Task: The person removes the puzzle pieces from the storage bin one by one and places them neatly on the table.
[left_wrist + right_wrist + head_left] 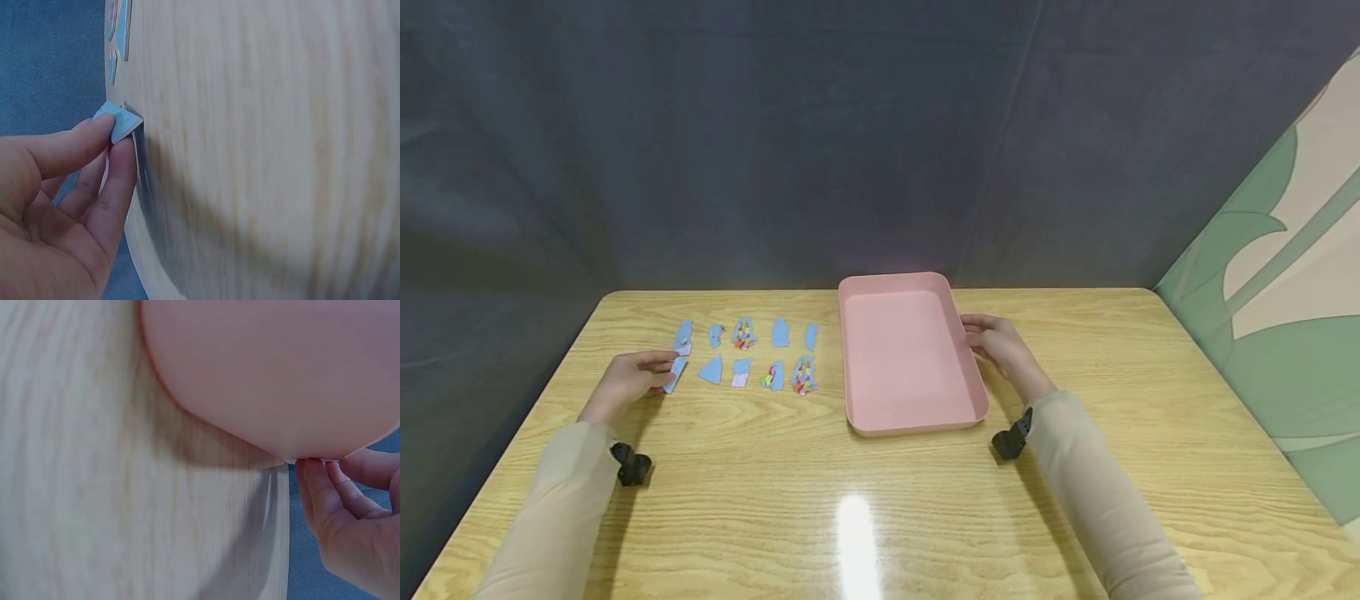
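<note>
My left hand [628, 383] is at the left of the table and pinches a flat blue puzzle piece [122, 123] between thumb and fingertips, tilted a little in the left wrist view. Just beyond it lies another blue piece [682, 335] with a pale lower end. On the right, my right hand [1003, 350] holds the right side wall of a pink tray [917, 358], with thumb and fingers at its edge. In the right wrist view the tips of those fingers [322, 487] meet the tray's edge, and the thumb tip is partly hidden.
Two loose rows of puzzle pieces lie between the left hand and the tray, among them a blue triangle [711, 369] and a multicoloured piece [803, 377]. The wooden table [737, 500] ends at a dark curtain [880, 150]. A leaf-patterned panel [1292, 292] stands at the right.
</note>
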### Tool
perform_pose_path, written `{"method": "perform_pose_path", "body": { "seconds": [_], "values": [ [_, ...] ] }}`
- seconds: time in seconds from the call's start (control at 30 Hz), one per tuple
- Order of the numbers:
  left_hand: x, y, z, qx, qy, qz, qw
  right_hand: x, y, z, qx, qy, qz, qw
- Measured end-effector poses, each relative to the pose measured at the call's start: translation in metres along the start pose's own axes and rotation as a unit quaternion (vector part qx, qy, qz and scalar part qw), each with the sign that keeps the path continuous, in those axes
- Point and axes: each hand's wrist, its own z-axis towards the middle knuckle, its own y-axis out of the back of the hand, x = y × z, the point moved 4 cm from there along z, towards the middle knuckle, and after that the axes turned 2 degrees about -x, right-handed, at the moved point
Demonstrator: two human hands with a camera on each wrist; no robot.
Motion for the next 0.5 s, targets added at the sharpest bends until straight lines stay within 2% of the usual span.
{"method": "perform_pose_path", "body": {
  "seconds": [0.5],
  "values": [
    [0.0027, 0.0008, 0.0017, -0.033, -0.002, 0.009, 0.9994, -0.0003, 0.0, 0.0017, 0.002, -0.014, 0.016, 0.9998]
  ]
}}
